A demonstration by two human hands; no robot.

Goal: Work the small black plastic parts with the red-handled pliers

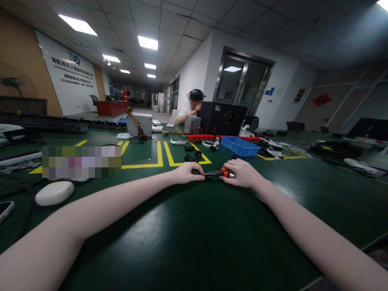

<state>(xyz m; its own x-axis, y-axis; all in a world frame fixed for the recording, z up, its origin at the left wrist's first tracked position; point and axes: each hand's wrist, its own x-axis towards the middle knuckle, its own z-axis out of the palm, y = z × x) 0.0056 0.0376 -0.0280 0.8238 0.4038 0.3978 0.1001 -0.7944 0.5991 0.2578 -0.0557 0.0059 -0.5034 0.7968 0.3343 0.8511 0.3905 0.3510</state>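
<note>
Both of my arms reach forward over a dark green table (194,234). My right hand (242,173) is closed round the red handle of a screwdriver (222,173), whose metal shaft points left. My left hand (186,173) is closed on a small black part (197,172) at the tip of the shaft. The two hands rest close together on the table top. What the black part is cannot be made out.
Several small black parts (192,153) lie beyond my hands near yellow floor-style markings (157,159). A blue bin (239,146), a red tray (201,137), a power supply box (139,124) and a white oval device (54,192) stand around. A person (194,107) sits at the far end.
</note>
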